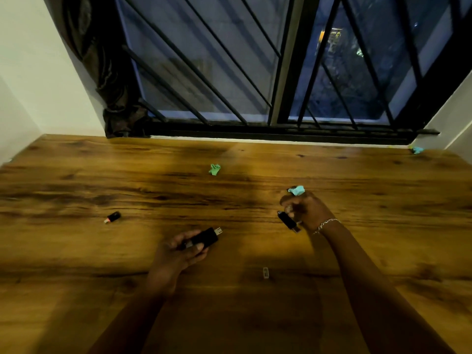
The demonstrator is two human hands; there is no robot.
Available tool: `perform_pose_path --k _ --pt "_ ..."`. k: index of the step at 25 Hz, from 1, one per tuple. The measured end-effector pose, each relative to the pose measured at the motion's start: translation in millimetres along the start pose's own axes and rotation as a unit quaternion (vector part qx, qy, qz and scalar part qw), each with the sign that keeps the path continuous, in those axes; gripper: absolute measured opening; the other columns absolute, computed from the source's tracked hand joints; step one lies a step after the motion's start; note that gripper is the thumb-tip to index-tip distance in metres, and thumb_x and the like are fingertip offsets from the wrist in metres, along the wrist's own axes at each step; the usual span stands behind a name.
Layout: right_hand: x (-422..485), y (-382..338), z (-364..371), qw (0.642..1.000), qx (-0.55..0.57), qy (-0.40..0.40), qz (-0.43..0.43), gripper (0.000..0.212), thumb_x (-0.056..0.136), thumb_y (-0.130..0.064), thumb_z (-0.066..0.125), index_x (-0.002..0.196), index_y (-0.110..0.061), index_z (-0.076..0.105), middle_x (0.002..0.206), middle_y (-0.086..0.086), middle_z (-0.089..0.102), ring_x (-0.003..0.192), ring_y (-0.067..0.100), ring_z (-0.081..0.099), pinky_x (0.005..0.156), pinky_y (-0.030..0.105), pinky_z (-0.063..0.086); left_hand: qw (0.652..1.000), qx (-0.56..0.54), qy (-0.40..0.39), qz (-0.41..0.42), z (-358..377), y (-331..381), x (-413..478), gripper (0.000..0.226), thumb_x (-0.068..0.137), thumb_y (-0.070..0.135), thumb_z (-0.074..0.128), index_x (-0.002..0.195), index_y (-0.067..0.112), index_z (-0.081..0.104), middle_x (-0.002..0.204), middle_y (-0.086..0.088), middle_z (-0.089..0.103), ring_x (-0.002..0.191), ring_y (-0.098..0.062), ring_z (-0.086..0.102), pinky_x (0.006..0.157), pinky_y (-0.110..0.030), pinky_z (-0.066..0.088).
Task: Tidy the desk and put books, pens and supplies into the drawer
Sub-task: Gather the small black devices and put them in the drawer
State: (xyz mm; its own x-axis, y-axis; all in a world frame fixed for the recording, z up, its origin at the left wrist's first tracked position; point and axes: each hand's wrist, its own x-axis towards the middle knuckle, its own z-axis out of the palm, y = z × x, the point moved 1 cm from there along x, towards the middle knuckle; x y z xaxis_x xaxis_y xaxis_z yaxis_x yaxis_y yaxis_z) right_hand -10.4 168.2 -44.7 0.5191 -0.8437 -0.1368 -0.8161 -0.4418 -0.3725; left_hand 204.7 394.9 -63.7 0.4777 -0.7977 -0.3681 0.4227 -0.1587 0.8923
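Two loads up, which I read as gathering strays for a drawer I can't see. Adapter (204, 237) sits in the left hand (178, 252), fingers curled round it low over the desk (76, 180); stick (288, 221) is clamped in the right hand (309, 210), whose fingertips also pinch a teal wad (297, 190). Green wad (214, 169) and red-tipped cap (112, 217) lie loose farther out.

From the middle of the desk (76, 251), open wood runs wide at seven and four o'clock. A green paper wad (214, 169) lies at twelve, a small black cap (112, 217) at nine and a clear clip (266, 273) at five. The window bars (204, 72) wall off the far edge.
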Motion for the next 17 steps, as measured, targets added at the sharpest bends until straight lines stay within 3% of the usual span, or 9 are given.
perform_pose_path --k 2,4,6,9,11,13,17 --pt "2.1 0.0 2.7 1.000 -0.001 0.008 0.004 0.028 0.084 -0.008 0.058 0.110 -0.015 0.067 0.119 0.014 0.057 0.111 0.031 0.052 0.093 0.034 0.044 1.000 0.004 -0.001 -0.002 0.6 0.9 -0.4 0.032 0.081 -0.016 0.053 0.105 0.004 0.058 0.096 -0.009 0.062 0.075 -0.022 0.066 0.059 -0.019 0.058" --pt "-1.5 0.2 3.5 0.998 0.038 0.033 0.021 0.020 0.081 -0.005 0.060 0.088 -0.021 0.070 0.102 0.010 0.063 0.096 0.030 0.059 0.081 0.030 0.047 1.000 0.006 0.005 -0.009 0.4 0.4 1.0 0.033 0.080 -0.016 0.053 0.105 0.004 0.058 0.095 -0.010 0.063 0.070 -0.017 0.067 0.058 -0.019 0.057" --pt "-7.6 -0.6 1.7 0.987 0.133 0.082 0.045 0.031 0.080 -0.001 0.061 0.066 -0.029 0.061 0.082 0.006 0.066 0.075 0.026 0.064 0.067 0.027 0.049 1.000 0.003 0.013 -0.023 0.5 -0.8 3.0 0.036 0.081 -0.016 0.053 0.111 0.003 0.056 0.095 -0.012 0.063 0.075 -0.020 0.066 0.057 -0.018 0.057" --pt "-17.3 -17.0 -1.8 0.937 0.321 0.132 0.039 0.034 0.084 0.008 0.053 0.067 -0.021 0.057 0.067 0.008 0.062 0.057 0.015 0.062 0.051 0.019 0.048 1.000 0.011 0.006 -0.028 1.5 -0.5 3.6 0.035 0.083 -0.015 0.052 0.115 0.000 0.051 0.097 -0.015 0.060 0.079 -0.022 0.062 0.058 -0.018 0.057" --pt "-26.3 -40.3 0.5 0.859 0.504 0.076 0.037 0.034 0.088 0.014 0.041 0.071 -0.009 0.059 0.061 0.007 0.061 0.047 0.008 0.060 0.044 0.018 0.047 1.000 0.011 0.002 -0.026 1.5 0.0 3.9 0.032 0.085 -0.013 0.051 0.116 -0.003 0.050 0.097 -0.014 0.060 0.077 -0.021 0.062 0.056 -0.020 0.057" --pt "-34.6 -67.5 8.4 0.797 0.602 -0.011 0.049 0.025 0.087 0.010 0.046 0.075 -0.006 0.062 0.065 0.003 0.067 0.053 0.011 0.061 0.052 0.024 0.049 1.000 -0.006 0.002 -0.024 1.5 0.3 4.0 0.028 0.088 -0.008 0.049 0.115 -0.004 0.049 0.101 -0.015 0.059 0.076 -0.021 0.064 0.055 -0.023 0.058" --pt "-46.5 -111.7 39.5 0.785 0.593 -0.170 0.067 0.015 0.085 0.001 0.056 0.085 -0.012 0.062 0.081 0.003 0.063 0.067 0.011 0.058 0.057 0.020 0.049 0.999 -0.025 0.015 -0.017 4.3 0.3 3.0 0.024 0.090 -0.005 0.048 0.114 -0.003 0.051 0.101 -0.013 0.061 0.071 -0.019 0.069 0.056 -0.024 0.058"
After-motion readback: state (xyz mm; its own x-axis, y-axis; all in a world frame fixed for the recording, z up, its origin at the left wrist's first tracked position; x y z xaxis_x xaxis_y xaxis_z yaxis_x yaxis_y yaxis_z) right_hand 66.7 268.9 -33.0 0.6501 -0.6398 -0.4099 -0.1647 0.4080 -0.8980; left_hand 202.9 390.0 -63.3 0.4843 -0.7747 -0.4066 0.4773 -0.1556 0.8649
